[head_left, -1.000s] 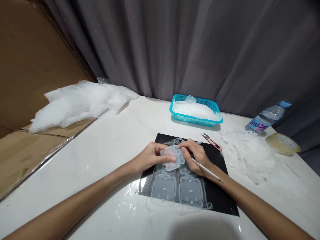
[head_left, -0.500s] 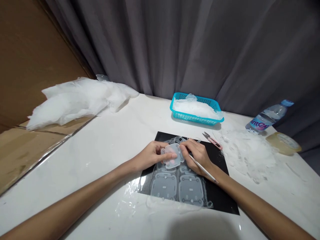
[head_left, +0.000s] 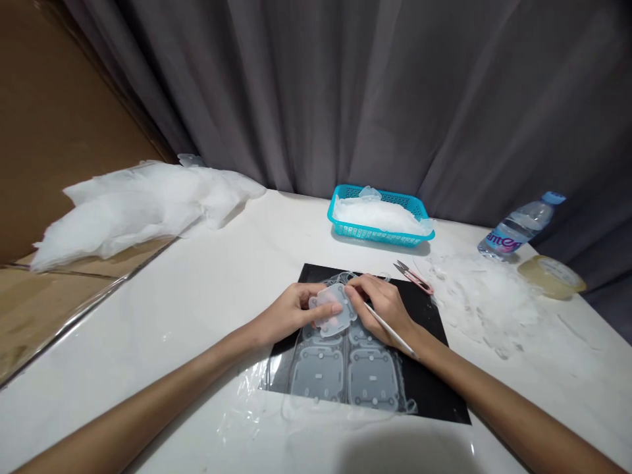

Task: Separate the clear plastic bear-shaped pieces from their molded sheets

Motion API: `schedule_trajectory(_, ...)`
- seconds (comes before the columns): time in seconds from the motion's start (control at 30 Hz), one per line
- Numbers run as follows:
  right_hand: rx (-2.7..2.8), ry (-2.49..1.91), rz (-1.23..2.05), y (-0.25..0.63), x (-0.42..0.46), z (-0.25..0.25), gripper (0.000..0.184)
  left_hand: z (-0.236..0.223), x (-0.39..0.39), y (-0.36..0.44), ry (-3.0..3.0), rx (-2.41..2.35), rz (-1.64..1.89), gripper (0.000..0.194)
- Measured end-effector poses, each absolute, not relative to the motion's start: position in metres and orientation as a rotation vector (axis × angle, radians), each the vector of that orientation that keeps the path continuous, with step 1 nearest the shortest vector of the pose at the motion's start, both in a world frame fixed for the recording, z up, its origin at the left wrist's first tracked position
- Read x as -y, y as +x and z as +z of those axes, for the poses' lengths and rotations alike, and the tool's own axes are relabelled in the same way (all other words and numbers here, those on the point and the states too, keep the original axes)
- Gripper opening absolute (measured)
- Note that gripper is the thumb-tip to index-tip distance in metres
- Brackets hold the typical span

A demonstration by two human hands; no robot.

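Observation:
My left hand [head_left: 291, 308] pinches a small translucent square plastic piece [head_left: 332, 313] and holds it just above a black mat [head_left: 429, 368]. My right hand [head_left: 382, 304] grips a thin white stick tool [head_left: 390, 330] and its fingertips press on the piece's upper right corner. Under both hands a clear moulded sheet of similar square pieces [head_left: 345, 372] lies flat on the mat.
A turquoise basket [head_left: 380, 230] heaped with clear pieces stands behind the mat. Pink snips [head_left: 413, 277] lie beside it. Right: a pile of plastic scraps [head_left: 484, 296], a water bottle [head_left: 518, 227], a tape roll [head_left: 552, 275]. Left: white plastic bags [head_left: 133, 204] on cardboard.
Both hands and the plastic piece stay together over the mat; the stick tool has swung up steeper in my right hand. My head shifted slightly, moving the scene left.

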State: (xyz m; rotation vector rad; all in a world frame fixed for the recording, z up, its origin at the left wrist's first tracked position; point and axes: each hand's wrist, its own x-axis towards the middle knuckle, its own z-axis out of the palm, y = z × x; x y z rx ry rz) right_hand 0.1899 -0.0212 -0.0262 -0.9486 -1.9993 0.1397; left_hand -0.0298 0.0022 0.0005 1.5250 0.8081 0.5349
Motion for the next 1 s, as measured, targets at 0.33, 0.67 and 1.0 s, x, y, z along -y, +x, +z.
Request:
schedule_trajectory(0.33,1.976,-0.950,0.200,0.1922,0.0202,-0.0256,0.017,0.0003,-0.0025,-0.0287,1.575,-0.822,0.529,0.035)
schedule_trajectory(0.67,1.809,-1.058,0.414,0.1947,0.0175,-0.0282,0.016,0.0047,-0.0005,-0.0269,1.535,-0.818,0.509,0.032)
schedule_trajectory(1.0,1.958,-0.871,0.411,0.1982,0.0174,-0.0248,0.025,-0.0020,-0.0046,-0.0305,1.597,-0.781,0.538,0.030)
